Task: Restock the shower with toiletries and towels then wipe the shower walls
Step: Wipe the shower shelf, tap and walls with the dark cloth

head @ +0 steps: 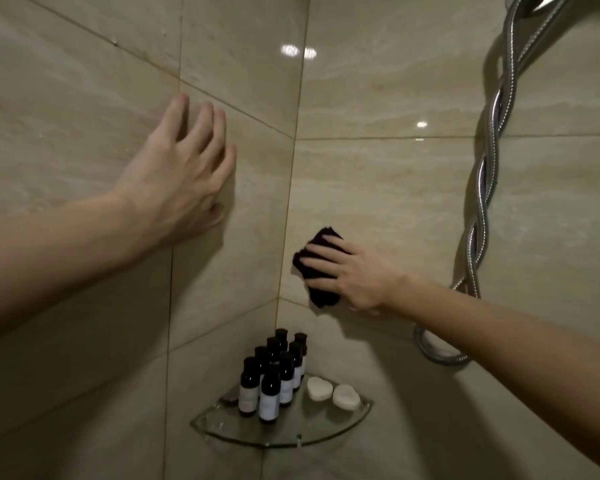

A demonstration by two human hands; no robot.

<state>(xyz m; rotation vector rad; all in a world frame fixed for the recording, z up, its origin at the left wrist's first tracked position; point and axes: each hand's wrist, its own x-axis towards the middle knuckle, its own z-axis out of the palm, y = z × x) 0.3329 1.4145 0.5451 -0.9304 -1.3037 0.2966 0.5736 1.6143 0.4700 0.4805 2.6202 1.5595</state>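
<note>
- Cloth [321,295], dark and folded small, lies flat against the right-hand shower wall [395,188], close to the corner and just above a tile joint.
- Right hand [357,275] covers most of the cloth; its fingers [317,252] lie nearly straight and slightly spread, pressing the cloth to the tile rather than curling round it.
- Left hand [177,174] is on the left-hand wall [66,98], higher than the right hand. Its fingers are spread and gently bent, the tips touching the tile, and it holds nothing.
- Both forearms are bare and reach in from the lower edges of the view.
- Glass corner shelf [281,442] is fixed in the corner below both hands.
- Small dark bottles [274,372] with pale labels and dark caps stand upright in a tight cluster on the shelf, towards the corner.
- Two white soaps [320,388] lie side by side on the shelf, just to the right of the bottles.
- Metal shower hose [485,188] hangs twisted down the right-hand wall, to the right of the cloth, and loops behind the right forearm.
</note>
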